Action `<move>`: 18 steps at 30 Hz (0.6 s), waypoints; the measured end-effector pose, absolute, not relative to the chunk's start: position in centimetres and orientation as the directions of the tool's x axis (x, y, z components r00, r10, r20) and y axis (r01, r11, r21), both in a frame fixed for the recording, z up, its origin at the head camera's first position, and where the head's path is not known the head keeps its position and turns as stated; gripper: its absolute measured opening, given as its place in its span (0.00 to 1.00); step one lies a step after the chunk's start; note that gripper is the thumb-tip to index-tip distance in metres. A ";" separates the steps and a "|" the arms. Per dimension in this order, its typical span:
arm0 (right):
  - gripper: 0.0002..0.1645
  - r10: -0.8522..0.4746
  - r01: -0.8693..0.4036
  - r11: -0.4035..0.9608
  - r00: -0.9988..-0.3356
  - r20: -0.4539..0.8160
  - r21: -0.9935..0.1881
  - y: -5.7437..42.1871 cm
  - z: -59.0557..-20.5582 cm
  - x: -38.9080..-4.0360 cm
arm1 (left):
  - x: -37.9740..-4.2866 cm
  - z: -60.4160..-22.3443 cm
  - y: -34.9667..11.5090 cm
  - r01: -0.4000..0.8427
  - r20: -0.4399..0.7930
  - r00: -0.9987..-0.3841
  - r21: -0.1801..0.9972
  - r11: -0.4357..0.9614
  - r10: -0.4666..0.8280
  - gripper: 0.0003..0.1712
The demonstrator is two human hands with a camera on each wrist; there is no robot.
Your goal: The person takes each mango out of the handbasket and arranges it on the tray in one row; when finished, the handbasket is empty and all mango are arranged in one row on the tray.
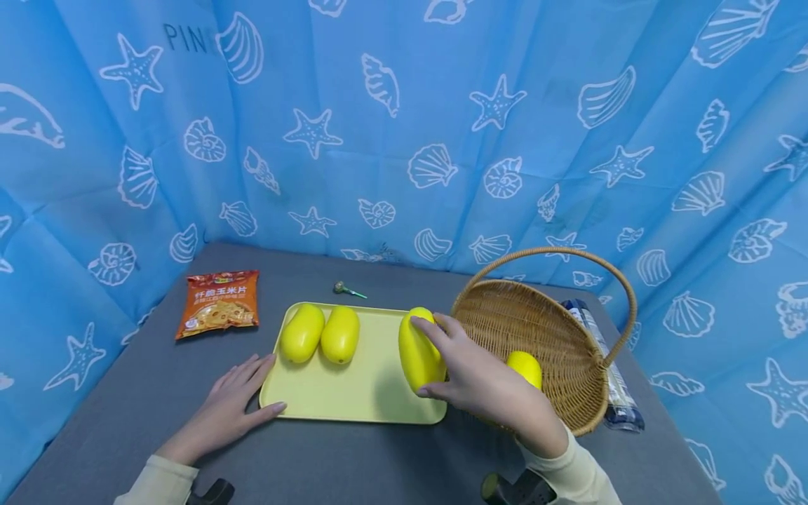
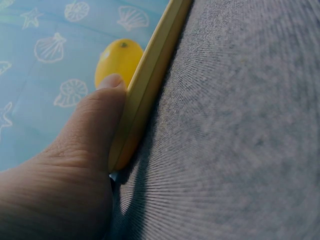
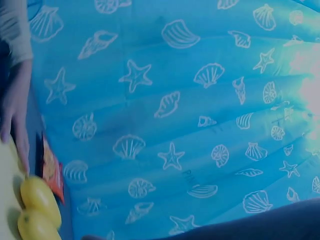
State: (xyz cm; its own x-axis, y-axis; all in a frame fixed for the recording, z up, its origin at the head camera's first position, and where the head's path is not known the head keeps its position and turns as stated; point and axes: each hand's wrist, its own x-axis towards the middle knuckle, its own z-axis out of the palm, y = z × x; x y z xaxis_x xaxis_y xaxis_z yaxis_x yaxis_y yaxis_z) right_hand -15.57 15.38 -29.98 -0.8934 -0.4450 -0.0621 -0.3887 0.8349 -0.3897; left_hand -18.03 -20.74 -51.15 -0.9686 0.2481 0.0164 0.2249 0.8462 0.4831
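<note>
Over the right end of the pale yellow tray (image 1: 362, 403), my right hand (image 1: 463, 365) grips an oblong yellow fruit (image 1: 418, 351), smooth like a mango, tilted upright. Thumb and fingers lie on its right side, and a shadow falls on the tray below. Two similar yellow fruits (image 1: 302, 334) lie side by side at the tray's left end. My left hand (image 1: 230, 403) rests at the tray's left edge with fingers extended. Its thumb (image 2: 102, 112) touches the tray rim (image 2: 145, 85) in the left wrist view. Another yellow fruit (image 1: 525, 367) sits in the wicker basket (image 1: 577, 393), partly behind my right forearm.
The basket's tall arched handle (image 1: 555, 251) rises right of the tray. A dark blue and clear package (image 1: 621, 400) lies beyond the basket. An orange snack bag (image 1: 219, 301) lies at the back left, and a small wrapped lollipop (image 1: 347, 289) behind the tray. A blue curtain (image 1: 404, 140) surrounds the table.
</note>
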 end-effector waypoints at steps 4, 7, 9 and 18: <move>0.51 -0.421 -0.358 0.833 -0.905 -0.062 -0.422 13.7 -31.1 -15.9 | -18.0 -51.1 -20.7 0.237 0.025 -0.966 0.490 0.839 0.258 0.56; 0.52 -0.420 -0.346 0.827 -0.904 -0.077 -0.443 12.5 -32.0 -16.3 | -17.9 -51.0 -20.6 0.239 0.029 -0.966 0.491 0.838 0.258 0.57; 0.52 -0.419 -0.340 0.828 -0.903 -0.089 -0.446 11.7 -32.6 -16.8 | -17.9 -51.0 -20.7 0.237 0.030 -0.966 0.488 0.840 0.255 0.57; 0.52 -0.378 -0.271 0.832 -0.915 -0.140 -0.484 10.2 -36.0 -19.7 | -18.0 -51.0 -20.8 0.222 0.011 -0.969 0.493 0.841 0.248 0.58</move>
